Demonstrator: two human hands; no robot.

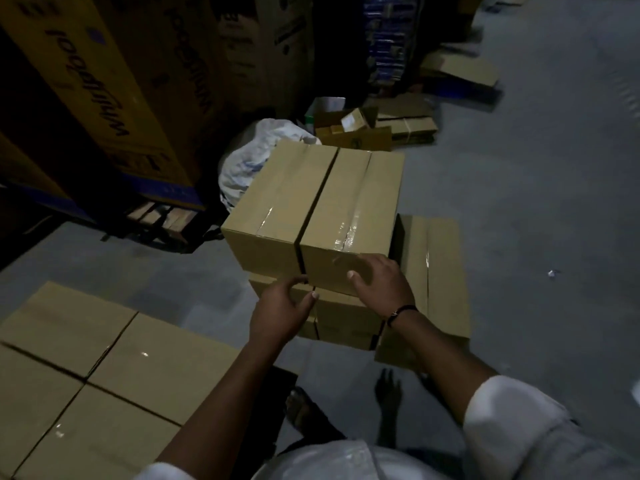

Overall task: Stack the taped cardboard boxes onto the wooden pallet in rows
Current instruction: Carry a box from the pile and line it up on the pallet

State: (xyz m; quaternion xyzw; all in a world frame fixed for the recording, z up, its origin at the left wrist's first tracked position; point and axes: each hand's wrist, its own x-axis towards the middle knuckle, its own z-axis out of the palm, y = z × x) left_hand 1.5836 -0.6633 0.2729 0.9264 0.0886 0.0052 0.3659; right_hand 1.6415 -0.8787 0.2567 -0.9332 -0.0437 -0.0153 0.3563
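Now right hand (379,284) lies flat on top box (349,209); left hand (280,315) hooks its edge.

Both arms are out in front. The left forearm (221,393) comes in from about 7 o'clock and angles toward 1. The left hand (282,313) is back-up with fingers curled and thumb poking toward 1; can't tell if it's actually gripping anything. The right forearm (446,355) runs from 5 o'clock toward 11. The right hand (379,285) sits a bit further out, fingers spread fairly flat. The hands are close, not touching. There's a dark band (401,311) on the right wrist and a white sleeve (512,410) rolled up above it.
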